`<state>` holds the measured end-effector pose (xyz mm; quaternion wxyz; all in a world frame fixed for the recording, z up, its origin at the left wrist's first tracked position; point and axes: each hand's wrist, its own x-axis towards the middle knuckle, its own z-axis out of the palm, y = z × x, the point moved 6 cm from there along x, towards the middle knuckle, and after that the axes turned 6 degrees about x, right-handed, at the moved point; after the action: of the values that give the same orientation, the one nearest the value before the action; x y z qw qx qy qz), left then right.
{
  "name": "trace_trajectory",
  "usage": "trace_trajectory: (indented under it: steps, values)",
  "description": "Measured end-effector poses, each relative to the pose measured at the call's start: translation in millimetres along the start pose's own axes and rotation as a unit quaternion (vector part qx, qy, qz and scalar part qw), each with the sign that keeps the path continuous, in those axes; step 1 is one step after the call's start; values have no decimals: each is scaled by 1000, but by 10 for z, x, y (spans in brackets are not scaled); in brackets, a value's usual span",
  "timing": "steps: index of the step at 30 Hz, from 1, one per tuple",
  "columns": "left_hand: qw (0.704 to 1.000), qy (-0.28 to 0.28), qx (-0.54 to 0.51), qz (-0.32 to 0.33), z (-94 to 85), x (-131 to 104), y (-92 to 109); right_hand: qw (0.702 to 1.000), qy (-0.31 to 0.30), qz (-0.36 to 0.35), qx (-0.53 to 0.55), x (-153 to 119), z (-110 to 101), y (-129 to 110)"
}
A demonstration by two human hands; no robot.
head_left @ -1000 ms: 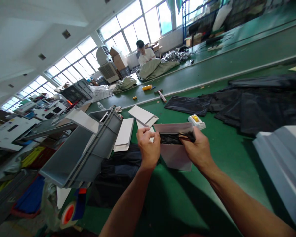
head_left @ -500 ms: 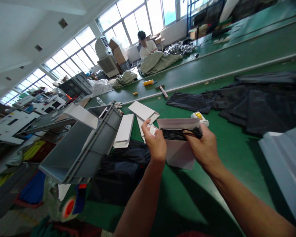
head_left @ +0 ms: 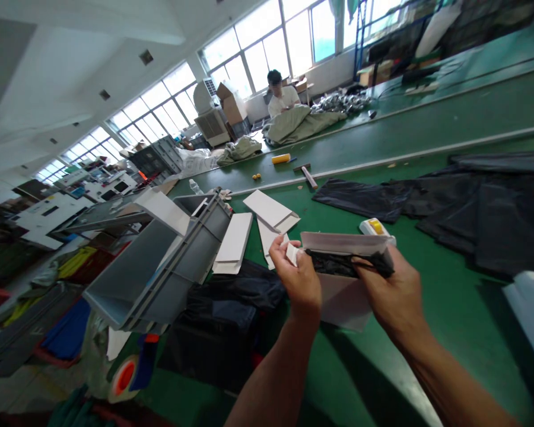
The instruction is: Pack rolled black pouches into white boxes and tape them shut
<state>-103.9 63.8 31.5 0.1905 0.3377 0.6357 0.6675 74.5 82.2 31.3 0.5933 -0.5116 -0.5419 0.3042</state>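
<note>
Between my hands a white carton (head_left: 345,299) is held with its top flaps up. Dark plastic-looking material (head_left: 333,263) fills its opening. My left hand (head_left: 298,276) is closed on the carton's left end, with a small white end flap by its thumb and fingers. My right hand (head_left: 389,290) grips the right end, its thumb reaching in over the dark material. Flat white cartons (head_left: 234,240) lie on the green table (head_left: 338,379) beyond my left hand. Just behind the held carton sits a white and yellow object (head_left: 375,227).
A grey plastic crate (head_left: 173,273) stands tilted at left, beside black bags (head_left: 218,326). More black bags (head_left: 493,207) are spread at right, near a white stack (head_left: 531,314). A tape roll (head_left: 125,379) is at lower left. A person (head_left: 282,98) sits across the table.
The camera view has shifted, so the scene appears farther right and slightly lower. Both hands keep hold of the carton; the right thumb stays at its opening.
</note>
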Motion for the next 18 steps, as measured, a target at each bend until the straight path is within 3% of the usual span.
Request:
trace_trajectory:
  steps: [5, 14, 18]
  values:
    - [992, -37, -93, -76, 57, -62, -221, 1000, -5, -11, 7, 20, 5, 12]
    - [976, -59, -198, -63, 79, -110, -279, 1000, -10, 2, -9, 39, 24, -9]
    - [980, -64, -178, -60, 98, -70, -267, 1000, -13, -2, -7, 66, 45, 13]
